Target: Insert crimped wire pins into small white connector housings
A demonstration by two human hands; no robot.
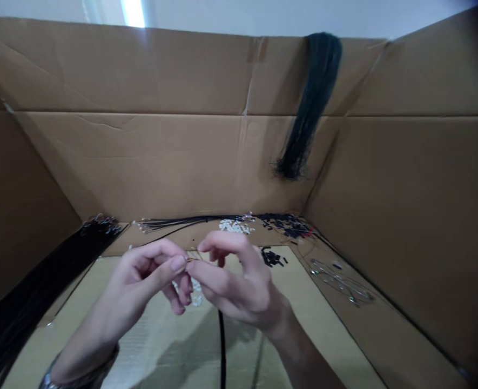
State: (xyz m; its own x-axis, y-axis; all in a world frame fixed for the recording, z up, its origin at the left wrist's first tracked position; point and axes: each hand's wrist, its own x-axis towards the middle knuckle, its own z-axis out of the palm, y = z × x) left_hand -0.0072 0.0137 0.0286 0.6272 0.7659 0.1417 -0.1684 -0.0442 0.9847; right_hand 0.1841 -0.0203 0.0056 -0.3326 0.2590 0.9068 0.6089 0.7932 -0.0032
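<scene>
My left hand [149,275] and my right hand [234,281] meet at the middle of the view, fingertips pinched together around a thin wire end [192,258]. A black cable [221,346] hangs down from under my right hand. A few small white pieces [196,289] show between my palms; which hand holds them I cannot tell. Both hands hover above the cardboard floor [336,335] of a large open box.
A bundle of black cables [28,292] runs along the left. More black wires [182,220], white pieces [233,226] and black pieces [273,257] lie at the back. A black bundle [309,108] hangs over the rear wall. Metal clips [342,281] lie right.
</scene>
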